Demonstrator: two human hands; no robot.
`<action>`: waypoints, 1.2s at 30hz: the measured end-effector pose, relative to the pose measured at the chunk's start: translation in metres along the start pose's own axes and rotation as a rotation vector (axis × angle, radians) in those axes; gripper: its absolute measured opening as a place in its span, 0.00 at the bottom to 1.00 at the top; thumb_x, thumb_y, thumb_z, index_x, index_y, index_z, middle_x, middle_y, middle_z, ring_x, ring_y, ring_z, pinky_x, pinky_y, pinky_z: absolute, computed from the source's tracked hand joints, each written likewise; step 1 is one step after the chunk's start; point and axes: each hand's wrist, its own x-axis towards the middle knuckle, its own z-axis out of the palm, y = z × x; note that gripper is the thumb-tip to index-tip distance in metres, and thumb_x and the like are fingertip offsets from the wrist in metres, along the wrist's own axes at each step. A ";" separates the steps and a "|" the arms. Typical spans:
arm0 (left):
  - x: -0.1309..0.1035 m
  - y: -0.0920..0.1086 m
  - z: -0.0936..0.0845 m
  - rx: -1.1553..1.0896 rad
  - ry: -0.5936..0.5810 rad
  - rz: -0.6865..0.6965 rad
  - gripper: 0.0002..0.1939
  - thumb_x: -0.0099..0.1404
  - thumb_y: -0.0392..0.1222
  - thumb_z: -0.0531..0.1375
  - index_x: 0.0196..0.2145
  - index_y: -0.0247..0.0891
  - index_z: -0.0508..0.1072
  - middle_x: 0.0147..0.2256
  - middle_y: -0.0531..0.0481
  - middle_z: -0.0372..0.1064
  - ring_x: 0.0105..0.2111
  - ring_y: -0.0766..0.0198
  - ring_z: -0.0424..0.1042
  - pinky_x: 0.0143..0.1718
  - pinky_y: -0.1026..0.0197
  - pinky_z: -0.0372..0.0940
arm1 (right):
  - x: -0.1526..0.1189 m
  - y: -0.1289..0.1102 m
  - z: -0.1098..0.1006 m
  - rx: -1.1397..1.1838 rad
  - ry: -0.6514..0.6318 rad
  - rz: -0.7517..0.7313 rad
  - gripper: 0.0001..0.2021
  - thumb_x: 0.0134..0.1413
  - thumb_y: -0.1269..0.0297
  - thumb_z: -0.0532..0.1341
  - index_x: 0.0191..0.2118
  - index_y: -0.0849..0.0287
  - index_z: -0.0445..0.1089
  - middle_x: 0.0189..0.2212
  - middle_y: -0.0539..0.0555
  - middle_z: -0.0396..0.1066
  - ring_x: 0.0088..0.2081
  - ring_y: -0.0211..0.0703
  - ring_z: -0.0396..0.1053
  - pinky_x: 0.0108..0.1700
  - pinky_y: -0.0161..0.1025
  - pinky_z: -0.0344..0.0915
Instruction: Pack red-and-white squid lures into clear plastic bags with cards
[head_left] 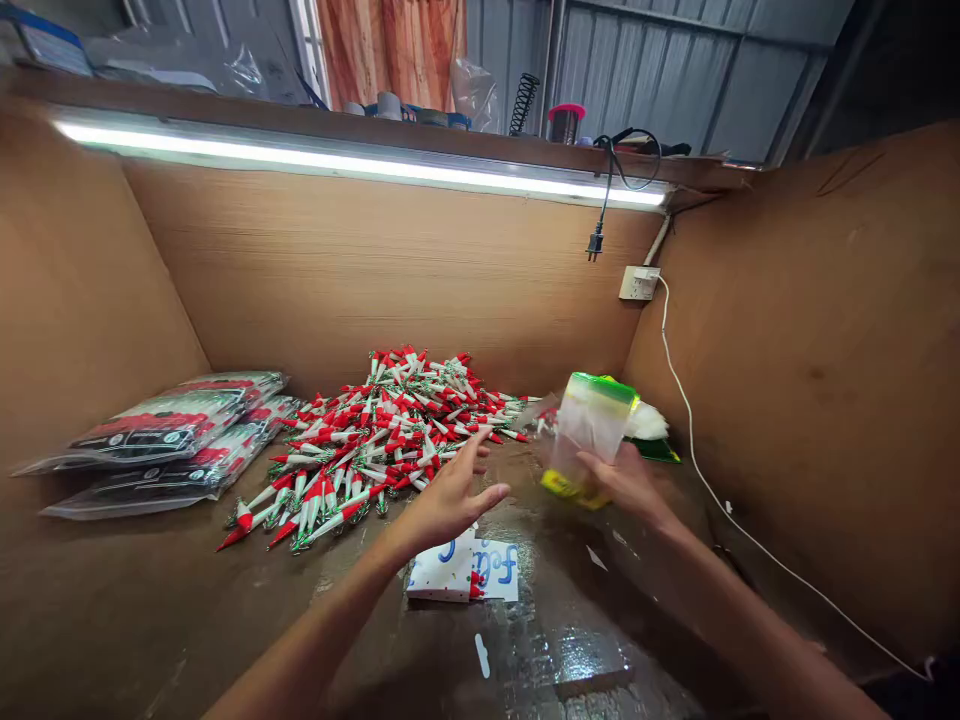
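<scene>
My right grip clamps a translucent green-and-yellow-edged plastic bag; beside my left grip, fingers apart, lie slim red-and-white pointed pieces.

A tube light spanning ten to two o'clock glares white – the board beneath glows warm. The table shines at five, dims toward seven. Edges stretch – and the bag at four blurs slightly.
</scene>
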 end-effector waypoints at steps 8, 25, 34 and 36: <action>-0.069 -0.062 -0.006 0.355 -0.318 0.028 0.60 0.53 0.57 0.71 0.72 0.49 0.41 0.71 0.42 0.45 0.68 0.42 0.49 0.67 0.42 0.48 | 0.005 0.074 -0.037 -0.665 -0.539 -0.212 0.19 0.58 0.67 0.62 0.55 0.57 0.74 0.56 0.63 0.72 0.57 0.57 0.69 0.58 0.48 0.64; -0.082 -0.060 0.003 0.435 -0.266 0.052 0.51 0.56 0.59 0.69 0.70 0.48 0.52 0.59 0.42 0.65 0.57 0.42 0.65 0.61 0.42 0.57 | 0.143 -0.145 0.179 -0.651 -0.243 -0.297 0.14 0.65 0.58 0.57 0.44 0.53 0.79 0.41 0.59 0.79 0.44 0.53 0.76 0.44 0.41 0.65; -0.086 -0.060 0.005 0.454 -0.227 0.067 0.47 0.60 0.67 0.62 0.69 0.45 0.54 0.56 0.40 0.67 0.55 0.41 0.66 0.58 0.41 0.59 | 0.188 -0.142 0.198 -0.773 -0.104 -0.324 0.18 0.70 0.59 0.49 0.53 0.56 0.73 0.51 0.62 0.74 0.49 0.52 0.72 0.44 0.40 0.65; -0.087 -0.060 0.005 0.446 -0.223 0.069 0.46 0.60 0.68 0.61 0.69 0.45 0.54 0.56 0.40 0.67 0.55 0.41 0.66 0.58 0.41 0.60 | 0.197 -0.156 0.206 -0.778 -0.119 -0.438 0.17 0.70 0.63 0.49 0.56 0.54 0.71 0.55 0.60 0.71 0.55 0.50 0.67 0.47 0.38 0.64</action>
